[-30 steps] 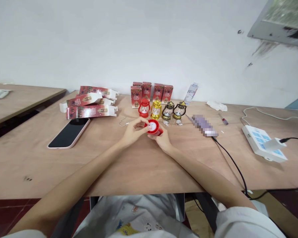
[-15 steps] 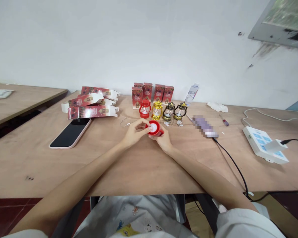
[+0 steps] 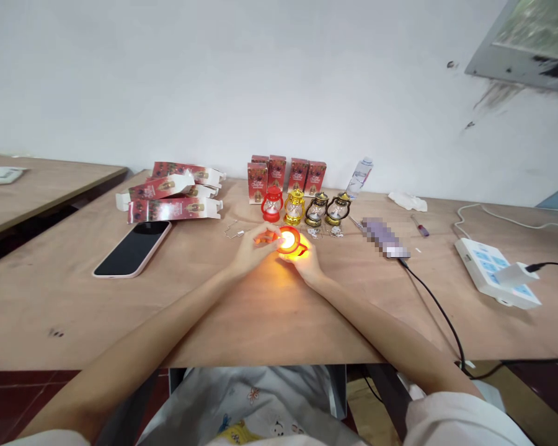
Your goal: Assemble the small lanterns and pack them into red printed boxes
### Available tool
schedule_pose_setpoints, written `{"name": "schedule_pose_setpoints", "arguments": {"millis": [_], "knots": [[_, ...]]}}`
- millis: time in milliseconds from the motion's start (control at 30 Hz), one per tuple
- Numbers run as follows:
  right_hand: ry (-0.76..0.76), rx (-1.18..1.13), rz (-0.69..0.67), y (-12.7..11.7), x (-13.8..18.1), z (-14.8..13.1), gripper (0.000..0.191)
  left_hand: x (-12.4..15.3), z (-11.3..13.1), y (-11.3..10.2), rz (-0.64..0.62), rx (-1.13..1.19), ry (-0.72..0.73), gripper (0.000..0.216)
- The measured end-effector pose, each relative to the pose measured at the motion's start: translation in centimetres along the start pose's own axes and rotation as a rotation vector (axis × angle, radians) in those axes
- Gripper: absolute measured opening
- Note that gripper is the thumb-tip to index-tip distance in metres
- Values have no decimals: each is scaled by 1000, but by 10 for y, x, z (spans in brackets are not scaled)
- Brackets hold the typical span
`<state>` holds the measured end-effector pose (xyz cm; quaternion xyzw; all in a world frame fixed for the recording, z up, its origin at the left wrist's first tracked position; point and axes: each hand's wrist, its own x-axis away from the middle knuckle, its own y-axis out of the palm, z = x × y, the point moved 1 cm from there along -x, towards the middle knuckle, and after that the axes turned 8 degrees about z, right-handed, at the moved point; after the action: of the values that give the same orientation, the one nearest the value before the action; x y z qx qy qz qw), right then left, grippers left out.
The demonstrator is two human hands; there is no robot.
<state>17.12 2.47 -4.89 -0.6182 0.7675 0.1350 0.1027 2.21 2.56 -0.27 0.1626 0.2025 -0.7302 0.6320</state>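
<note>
Between my two hands is a small red lantern point(image 3: 298, 249), its round base turned toward me and glowing bright yellow-orange. My left hand point(image 3: 253, 249) grips it from the left, with fingertips at the base. From the right, my right hand point(image 3: 308, 263) is wrapped round its body, partly hidden by the lantern. Just beyond stand another red lantern point(image 3: 272, 205), a gold lantern point(image 3: 294, 208) and two dark bronze lanterns point(image 3: 316, 210) in a row. Thin chains with small white tags point(image 3: 315, 233) lie in front of them.
Upright red boxes point(image 3: 276, 172) stand by the wall, beside a clear bottle point(image 3: 359, 176). Opened boxes point(image 3: 174, 209) lie left, above a phone point(image 3: 132, 251). To the right are a blurred-out phone point(image 3: 382, 235), a black cable point(image 3: 434, 303) and a white power strip point(image 3: 495, 272).
The base of the red lantern in my hands has lit up, casting an orange glow on my fingers and the table. My hands have hardly moved.
</note>
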Motion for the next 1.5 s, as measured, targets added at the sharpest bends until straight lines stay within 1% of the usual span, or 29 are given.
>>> {"name": "schedule_pose_setpoints", "arguments": {"millis": [167, 267, 367, 467, 567, 700, 767, 833, 900, 967, 1000, 1067, 1133, 1200, 1267, 1367, 1433, 1500], "knots": [[17, -9, 1, 1, 1, -1, 51, -1, 2, 0, 12, 11, -12, 28], [36, 4, -9, 1, 1, -3, 49, -2, 4, -1, -5, 45, -52, 28], [48, 8, -9, 1, 2, -5, 48, -2, 5, -2, -16, 49, -56, 29], [48, 14, -21, 1, 2, -4, 48, -2, 5, -2, 14, 23, -51, 28], [51, 28, -27, 0, 2, -3, 48, -2, 4, -1, 55, 57, -69, 34], [35, 66, -52, 0, 3, -3, 47, -5, 1, -4, 71, 89, -88, 37], [24, 84, -66, 1, 3, -4, 46, -10, -3, -9, 95, 67, -103, 38], [33, 88, -67, 1, 3, -6, 41, -16, -10, -17, 114, -10, -107, 40], [48, 73, -66, 2, 4, -7, 37, -23, -21, -27, 140, -119, -86, 42], [48, 53, -63, 2, 4, -7, 36, -29, -35, -40, 186, -179, -60, 46], [44, 44, -60, 2, 4, -7, 36, -32, -42, -47, 211, -226, -63, 47], [43, 27, -48, 2, 4, -7, 39, -36, -53, -62, 240, -411, -68, 47], [55, 8, -39, 2, 4, -8, 40, -37, -60, -75, 187, -691, -6, 40], [66, -9, -37, 3, 4, -9, 42, -37, -61, -85, 124, -821, 29, 30], [69, -10, -48, 3, 4, -11, 43, -37, -60, -90, 15, -992, 58, 23], [66, 9, -65, 4, 5, -13, 43, -38, -55, -91, -173, -1255, 101, 24], [66, 20, -66, 4, 5, -14, 42, -39, -52, -91, -243, -1317, 117, 25], [69, 25, -63, 4, 5, -14, 41, -41, -49, -92, -295, -1332, 127, 27]]}}
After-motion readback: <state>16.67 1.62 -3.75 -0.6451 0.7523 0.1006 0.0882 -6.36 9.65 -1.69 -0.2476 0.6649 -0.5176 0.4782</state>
